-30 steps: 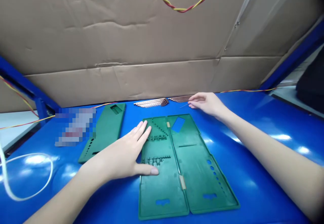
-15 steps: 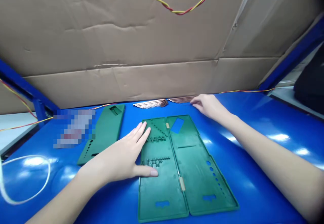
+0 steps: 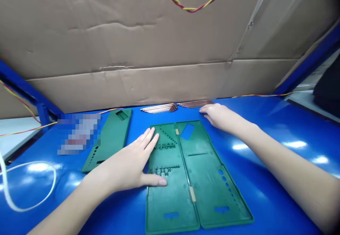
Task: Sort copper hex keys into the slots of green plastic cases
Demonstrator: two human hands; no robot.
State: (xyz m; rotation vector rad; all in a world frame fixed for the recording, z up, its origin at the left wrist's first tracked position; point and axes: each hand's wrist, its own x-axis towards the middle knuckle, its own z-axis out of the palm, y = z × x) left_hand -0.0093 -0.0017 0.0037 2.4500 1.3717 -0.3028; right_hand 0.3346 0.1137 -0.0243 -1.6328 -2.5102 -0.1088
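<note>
An open green plastic case [image 3: 202,178] lies flat on the blue table [image 3: 265,178], its two halves hinged in the middle. My left hand [image 3: 132,164] rests palm down with fingers stretched out on the left half, thumb along the moulded slots. My right hand [image 3: 219,117] lies low on the table behind the case's far right corner. Its fingers are extended toward the end of a row of thin coppery hex keys [image 3: 195,104], and nothing shows in them.
A second row of hex keys [image 3: 159,108] lies to the left at the back. Another green case half [image 3: 110,137] sits left of the open case. A white cable loop [image 3: 29,182] is at the far left. Cardboard walls stand behind, with red-yellow wire [image 3: 188,8] hanging.
One second ago my right hand pinched a thin key in front of the right row. It then moved to the row and now lies low beside it. My left hand has not moved.
</note>
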